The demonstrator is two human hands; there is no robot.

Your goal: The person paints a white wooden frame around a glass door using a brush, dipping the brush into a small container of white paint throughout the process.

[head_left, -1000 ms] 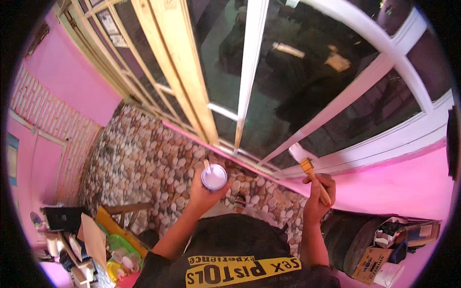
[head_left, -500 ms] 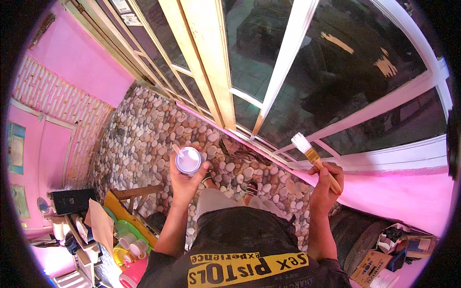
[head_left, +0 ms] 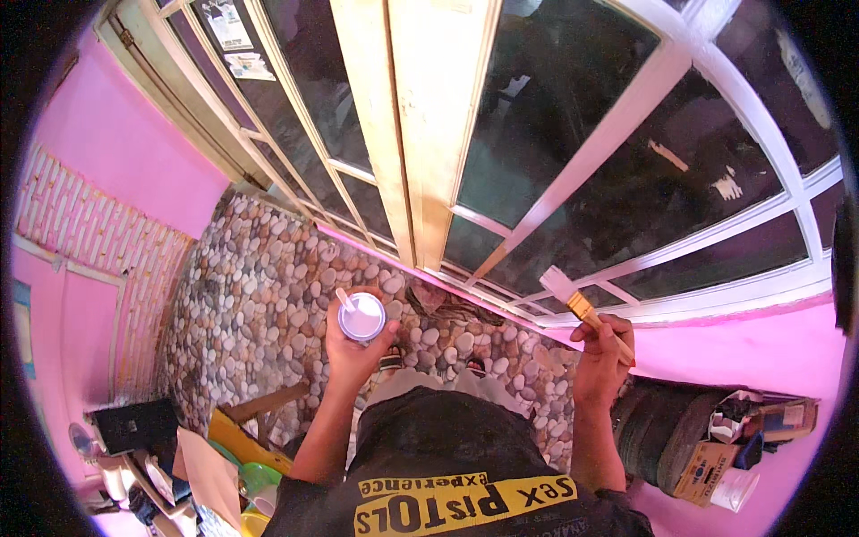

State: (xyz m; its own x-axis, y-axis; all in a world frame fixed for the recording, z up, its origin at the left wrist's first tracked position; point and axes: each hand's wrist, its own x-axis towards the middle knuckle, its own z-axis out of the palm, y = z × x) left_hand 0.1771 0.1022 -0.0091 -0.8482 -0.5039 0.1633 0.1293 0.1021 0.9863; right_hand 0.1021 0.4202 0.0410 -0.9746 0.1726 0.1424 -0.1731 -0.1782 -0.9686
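My left hand (head_left: 356, 351) is closed around a small open can of white paint (head_left: 363, 319) in front of my body. A stir stick (head_left: 344, 299) leans in the can and pokes out over its rim. In my right hand (head_left: 605, 356) is a paintbrush (head_left: 583, 309), gripped by its wooden handle, its bristles coated white and pointing up and left. The bristles show in front of the lower part of the window frame (head_left: 617, 259); whether they touch it I cannot tell. Part of the frame is white, while a lower stretch of one bar (head_left: 488, 261) is bare wood colour.
Pebble-patterned flooring (head_left: 259, 295) lies underfoot. Stacked tyres (head_left: 658, 430) and a cardboard box (head_left: 702, 473) stand at the right by the pink wall (head_left: 743, 353). At the lower left are a wooden stool (head_left: 255, 438), a brown paper sheet (head_left: 208, 474) and plastic dishes (head_left: 259, 483).
The view has tilted up a little, showing more of the window frame. My left hand with the can sits slightly more to the right and lower; the brush stays near the lower frame.
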